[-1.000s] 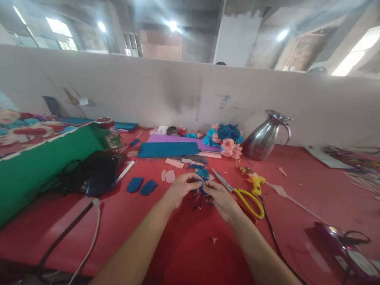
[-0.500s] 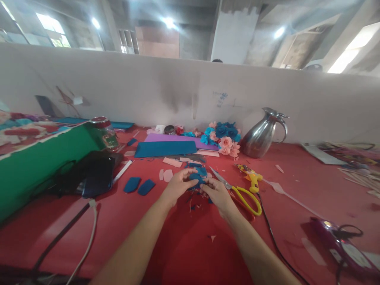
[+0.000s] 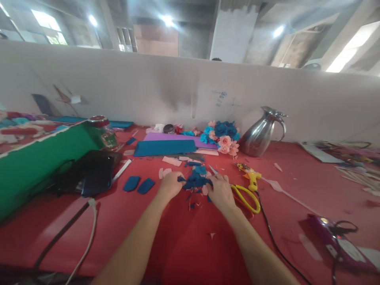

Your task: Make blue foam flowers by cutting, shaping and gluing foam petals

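Note:
My left hand (image 3: 171,186) is closed, with dark blue paper (image 3: 181,179) showing at its fingertips. Opposite it, my right hand (image 3: 220,191) is closed too, pinching dark blue paper at its thumb side. Between them lies a small heap of blue paper pieces (image 3: 198,179); whether both hands grip one piece or two, I cannot tell. Two cut blue petal shapes (image 3: 146,186) rest left of my left hand. Yellow-handled scissors (image 3: 247,198) lie partly under my right hand. Pink paper pieces (image 3: 172,161) are scattered beyond the heap.
Right of the scissors lies a yellow glue gun (image 3: 253,178) with a black cord. A steel jug (image 3: 259,132) stands behind, beside paper flowers (image 3: 225,136). Blue sheets (image 3: 166,147) lie at the back. On the left are a phone (image 3: 98,178), a green panel (image 3: 53,162) and a jar (image 3: 107,134).
My hands were close together over a piece of blue paper; they have since moved apart to either side and come down lower, uncovering the heap between them.

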Demonstrator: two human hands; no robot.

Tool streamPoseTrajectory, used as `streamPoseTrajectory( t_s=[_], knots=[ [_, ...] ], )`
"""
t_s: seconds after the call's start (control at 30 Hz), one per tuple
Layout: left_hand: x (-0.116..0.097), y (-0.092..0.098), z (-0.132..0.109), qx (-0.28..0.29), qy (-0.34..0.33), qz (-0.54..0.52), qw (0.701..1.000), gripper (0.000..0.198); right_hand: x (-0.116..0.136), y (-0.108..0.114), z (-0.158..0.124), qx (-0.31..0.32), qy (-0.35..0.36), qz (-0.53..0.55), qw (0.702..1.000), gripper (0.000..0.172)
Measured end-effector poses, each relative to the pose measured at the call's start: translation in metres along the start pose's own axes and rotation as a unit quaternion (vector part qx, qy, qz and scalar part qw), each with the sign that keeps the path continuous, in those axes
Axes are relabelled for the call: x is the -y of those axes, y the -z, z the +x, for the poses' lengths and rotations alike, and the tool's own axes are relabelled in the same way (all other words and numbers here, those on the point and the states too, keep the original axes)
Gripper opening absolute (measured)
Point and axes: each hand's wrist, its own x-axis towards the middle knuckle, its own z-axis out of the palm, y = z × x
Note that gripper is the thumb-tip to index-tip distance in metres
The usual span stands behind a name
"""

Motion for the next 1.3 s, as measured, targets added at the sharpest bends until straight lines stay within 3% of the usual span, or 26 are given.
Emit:
streamPoseTrajectory(
  t_s=[0.13,0.27,0.4,0.57,0.7,0.83,1.0,1.2,1.3],
  knots=[
    [0.003,-0.007,-0.003,-0.009,-0.010,0.027,1.000,0.023,0.001,-0.001,0.002,-0.013,-0.013,0.056,0.998,0.019],
    [0.003,-0.008,-0.003,0.007,-0.046,0.066,0.997,0.020,0.004,0.005,0.004,-0.035,-0.054,0.188,0.980,0.016],
    [-0.005,-0.004,-0.003,0.011,-0.066,0.056,0.996,0.013,0.008,0.009,0.003,-0.027,-0.110,0.338,0.934,0.019],
    [-0.017,-0.004,-0.007,-0.001,-0.035,-0.107,0.994,0.017,0.016,0.015,0.004,-0.024,-0.164,0.505,0.847,0.021],
    [-0.021,-0.006,-0.009,0.003,0.058,-0.269,0.961,0.026,0.024,0.025,0.003,0.005,-0.190,0.603,0.775,0.024],
    [-0.020,-0.008,-0.008,0.058,0.120,-0.369,0.920,0.030,0.026,0.026,0.003,-0.006,-0.207,0.643,0.738,0.025],
    [-0.023,-0.013,-0.010,0.077,0.139,-0.425,0.891,0.028,0.030,0.021,0.002,-0.024,-0.255,0.676,0.691,0.027],
    [-0.024,-0.026,-0.013,0.055,0.140,-0.510,0.847,0.026,0.050,0.016,-0.006,0.034,-0.288,0.727,0.622,0.033],
    [-0.027,-0.033,-0.016,0.069,0.121,-0.528,0.837,0.028,0.056,0.013,-0.009,0.036,-0.298,0.729,0.616,0.034]
  ],
)
